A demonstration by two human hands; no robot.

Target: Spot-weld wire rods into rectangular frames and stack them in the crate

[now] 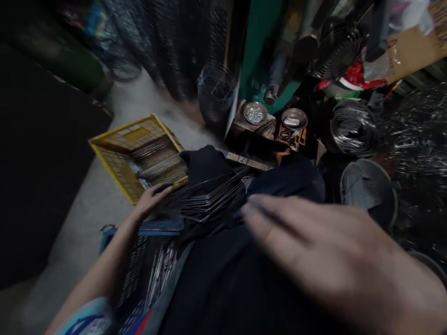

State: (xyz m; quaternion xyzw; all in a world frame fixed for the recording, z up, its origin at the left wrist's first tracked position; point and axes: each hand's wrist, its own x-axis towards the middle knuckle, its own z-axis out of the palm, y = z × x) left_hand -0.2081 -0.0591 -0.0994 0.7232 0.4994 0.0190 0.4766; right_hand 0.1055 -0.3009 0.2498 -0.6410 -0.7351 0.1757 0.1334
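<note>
A bundle of thin bent metal wires (206, 204) lies across my dark-clothed lap, their bends toward the middle. At the left end of the wires is my left hand (152, 201), its fingers close together and curled around the ends, partly in shadow. My right hand (321, 251) is large in the foreground, above my right thigh, smeared by motion. Its fingers stretch forward to the left and I see nothing held in them. Beyond my left hand stands a yellow plastic crate (117, 172) with more long wires (159, 163) inside.
A blue crate (160, 226) with metal rods (160, 270) is beside my left leg. Ahead are a bowl of small metal pieces (254, 114), another bowl (294, 119) and a green machine panel (256, 51). Buckets (393, 195) and wire coils (354, 128) stand at the right.
</note>
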